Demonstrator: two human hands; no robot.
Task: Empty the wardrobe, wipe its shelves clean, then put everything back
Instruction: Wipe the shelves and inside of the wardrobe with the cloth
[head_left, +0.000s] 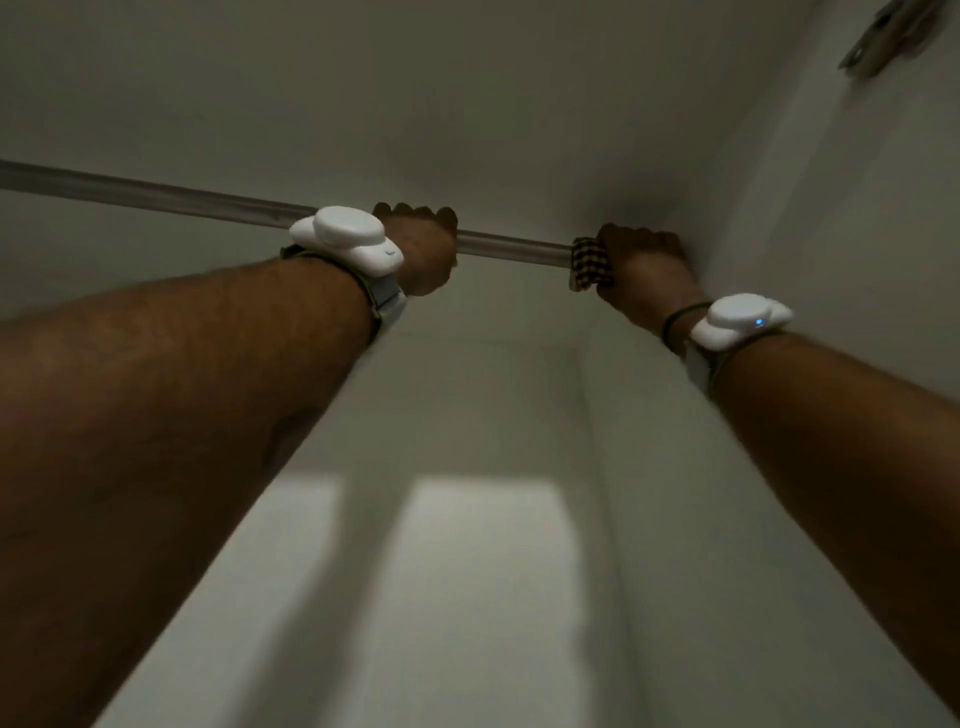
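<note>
**Right hand** (644, 265): fingers (639, 235) are curled over the rail (156, 195) from above. They are clamped on a checked cloth (589, 262) that is folded round the bar. The cloth sits at 1 o'clock from frame centre, touching the rail and near the side wall (831, 234). The rail's end fitting is hidden behind the hand.

**Left hand** (423, 249): fingers (415, 213) are closed round the bare rail at 12 o'clock. A short bare stretch of bar lies between this hand and the cloth. Judged a steadying hold.

**Surroundings:** each wrist carries a white unit (345, 241). Both arms reach into the wardrobe (467, 104). A blurred metal hinge (893, 36) is on the side wall at 2 o'clock. A pale floor panel (483, 571) lies at 6 o'clock, lit in two patches.

**Stage:** no garments show on the visible rail, so this is judged to be the wiping step.

**Handling:**
- The cloth is soft and light, and likely to bunch or slide off the bar. It is best kept wrapped fully round the bar in a whole-fist hold, so that it bears on every side.
- The rail looks stiff and smooth, probably slippery. It may turn or flex under a hard pull.
- The bare-hand hold is best kept close beside the cloth.
</note>
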